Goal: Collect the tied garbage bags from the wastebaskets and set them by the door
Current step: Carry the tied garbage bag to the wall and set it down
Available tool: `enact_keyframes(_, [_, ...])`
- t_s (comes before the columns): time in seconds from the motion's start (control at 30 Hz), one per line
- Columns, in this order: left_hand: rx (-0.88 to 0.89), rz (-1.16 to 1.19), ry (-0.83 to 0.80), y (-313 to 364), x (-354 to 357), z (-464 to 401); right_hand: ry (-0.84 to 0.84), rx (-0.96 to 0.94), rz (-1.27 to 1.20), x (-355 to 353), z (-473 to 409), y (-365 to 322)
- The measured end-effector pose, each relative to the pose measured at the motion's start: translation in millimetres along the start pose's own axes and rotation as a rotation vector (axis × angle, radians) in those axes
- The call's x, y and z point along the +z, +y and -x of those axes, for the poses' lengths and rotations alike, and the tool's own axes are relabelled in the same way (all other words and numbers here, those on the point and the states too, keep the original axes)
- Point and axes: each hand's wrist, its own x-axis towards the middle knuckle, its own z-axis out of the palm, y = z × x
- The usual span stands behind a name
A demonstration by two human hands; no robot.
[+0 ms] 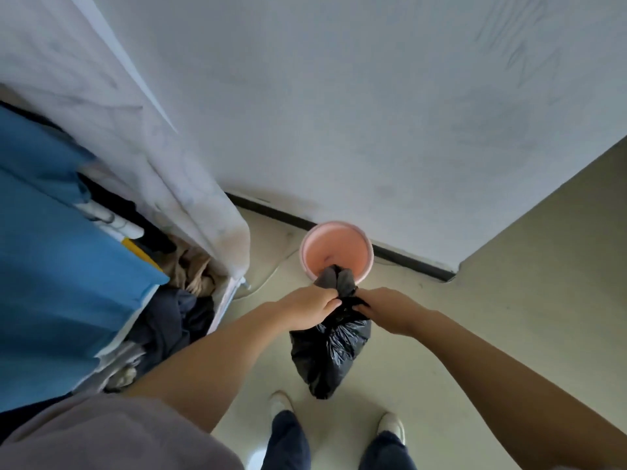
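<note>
A black garbage bag point(327, 351) hangs in the air in front of me, above the pale floor. My left hand point(310, 308) grips its gathered neck from the left, and my right hand point(386, 308) grips the same neck from the right. The bag's loose top ends point(336, 279) stick up between my two hands. Just beyond them a round pink wastebasket point(336, 251) stands on the floor against the white wall, with no liner in it.
An open fabric wardrobe point(207, 212) with blue cloth point(57, 266) and piled clothes point(176, 320) stands close on my left. A dark baseboard point(407, 259) runs along the white wall, which ends in a corner at the right. My two feet point(281, 403) stand just behind the bag.
</note>
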Motion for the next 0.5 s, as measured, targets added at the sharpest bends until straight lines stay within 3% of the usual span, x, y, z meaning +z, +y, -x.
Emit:
enact_keyframes(0.23, [-0.185,0.044,0.327,20,3,66,-0.032,-0.335,0.216,-51,2,-34])
enact_keyframes(0.37, [-0.363,0.129,0.483,42,44,117,-0.068,-0.551,0.478,-56,20,-65])
enact_keyframes(0.5, [-0.551,0.275,0.634,66,97,174,-0.147,-0.78,0.57,-32,42,-110])
